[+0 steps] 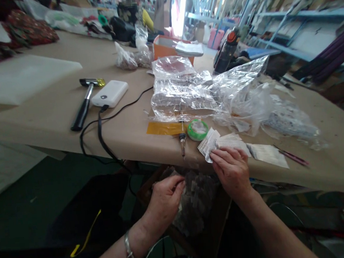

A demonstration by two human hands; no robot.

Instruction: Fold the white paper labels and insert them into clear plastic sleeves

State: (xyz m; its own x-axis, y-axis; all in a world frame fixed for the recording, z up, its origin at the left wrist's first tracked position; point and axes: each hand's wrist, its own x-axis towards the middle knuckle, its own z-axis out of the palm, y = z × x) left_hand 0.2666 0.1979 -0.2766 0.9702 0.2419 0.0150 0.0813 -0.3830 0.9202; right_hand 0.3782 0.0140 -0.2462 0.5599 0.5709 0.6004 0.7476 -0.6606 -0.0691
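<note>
My right hand rests at the table's front edge, its bent fingers pressed on small white printed labels. Another stack of pale labels lies just right of it. Below the edge, my left hand is closed in a pinch; whatever its fingertips hold is too small to make out. Under and beside that hand is a heap of greyish see-through pieces in a box. Between the hands, a thin pen-like tool points over the edge, beside a green tape roll.
Clear plastic bags cover the middle of the table. To the left lie a hammer and a white power bank with a black cable. Pink tweezers lie right; a dark bottle and an orange box stand behind.
</note>
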